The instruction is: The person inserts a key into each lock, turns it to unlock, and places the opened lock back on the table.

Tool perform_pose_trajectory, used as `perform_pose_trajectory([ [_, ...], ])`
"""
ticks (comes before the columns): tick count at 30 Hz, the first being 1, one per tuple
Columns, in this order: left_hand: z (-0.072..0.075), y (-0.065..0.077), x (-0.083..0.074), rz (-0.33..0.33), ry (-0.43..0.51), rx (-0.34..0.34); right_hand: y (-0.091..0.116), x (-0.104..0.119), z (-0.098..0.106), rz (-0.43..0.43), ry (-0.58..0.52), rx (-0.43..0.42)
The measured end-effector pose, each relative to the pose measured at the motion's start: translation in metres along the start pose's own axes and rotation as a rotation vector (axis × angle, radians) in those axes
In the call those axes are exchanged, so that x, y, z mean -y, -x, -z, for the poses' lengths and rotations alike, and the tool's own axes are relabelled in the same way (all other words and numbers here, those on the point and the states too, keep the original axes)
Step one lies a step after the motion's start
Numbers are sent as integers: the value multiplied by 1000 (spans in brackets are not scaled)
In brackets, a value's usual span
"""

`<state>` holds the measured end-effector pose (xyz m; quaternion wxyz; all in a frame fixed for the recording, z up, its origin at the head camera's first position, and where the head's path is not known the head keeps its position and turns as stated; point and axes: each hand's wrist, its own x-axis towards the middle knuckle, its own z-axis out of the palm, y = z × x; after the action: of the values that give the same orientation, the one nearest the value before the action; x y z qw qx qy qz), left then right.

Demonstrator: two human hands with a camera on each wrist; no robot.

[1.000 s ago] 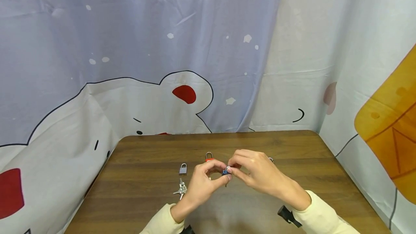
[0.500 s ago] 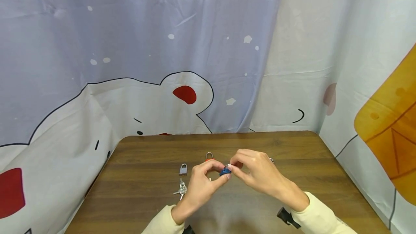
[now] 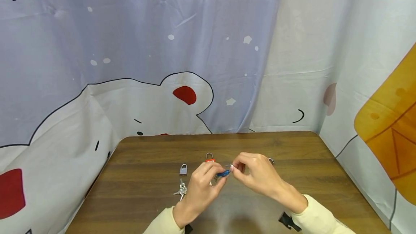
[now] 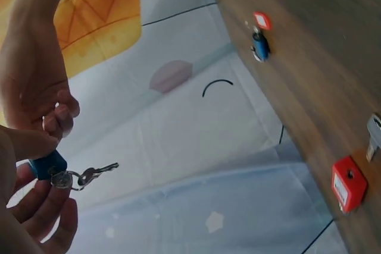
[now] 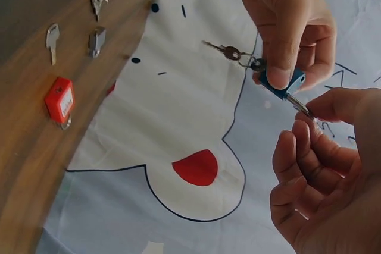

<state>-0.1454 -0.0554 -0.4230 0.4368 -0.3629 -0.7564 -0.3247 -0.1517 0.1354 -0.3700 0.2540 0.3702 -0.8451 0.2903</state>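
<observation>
Above the table, my left hand (image 3: 203,187) grips the body of a small blue padlock (image 3: 222,173) between thumb and fingers. My right hand (image 3: 258,172) pinches the padlock's silver shackle (image 5: 299,105) with thumb and forefinger. In the right wrist view the padlock body is tilted, the shackle pointing toward the right hand. At the opposite end of the body a key head sits at the keyhole, and from it a ring carries a second key (image 5: 231,53). That dangling key (image 4: 98,172) also shows in the left wrist view. The left fingers hide part of the body.
On the wooden table (image 3: 146,176) stand a red padlock (image 3: 209,159) and a grey padlock (image 3: 183,170). A bunch of keys (image 3: 181,189) lies nearer. A single key (image 5: 52,43) rests beside the red padlock. Another blue padlock (image 4: 260,46) lies near a red tag (image 4: 262,20).
My left hand has turned and shifted slightly left and down with the blue padlock, which now lies more sideways. More of the shackle shows between the hands, and more of the red padlock is visible.
</observation>
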Motion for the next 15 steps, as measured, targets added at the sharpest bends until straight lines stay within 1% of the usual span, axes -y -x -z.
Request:
perform_pose_trajectory([
  [3,0,0,1,-95,-77,-16,2,-2,-1,-77,-74,43],
  [5,1,-1,2,-154,-120,-26,4,-5,-1,-166,-154,103],
  [6,1,-1,2,-184,-139,-33,5,-7,-1,-220,-211,145],
  [9,2,-2,3,-257,-193,-48,6,-12,-1,-400,-464,281],
  [11,2,-2,4,-298,-218,-57,7,-15,-1,-512,-637,356],
  [13,2,-3,4,-331,-239,-65,8,-18,-1,-610,-793,407],
  [15,3,-3,4,-362,-253,-76,9,-20,-1,-680,-898,438],
])
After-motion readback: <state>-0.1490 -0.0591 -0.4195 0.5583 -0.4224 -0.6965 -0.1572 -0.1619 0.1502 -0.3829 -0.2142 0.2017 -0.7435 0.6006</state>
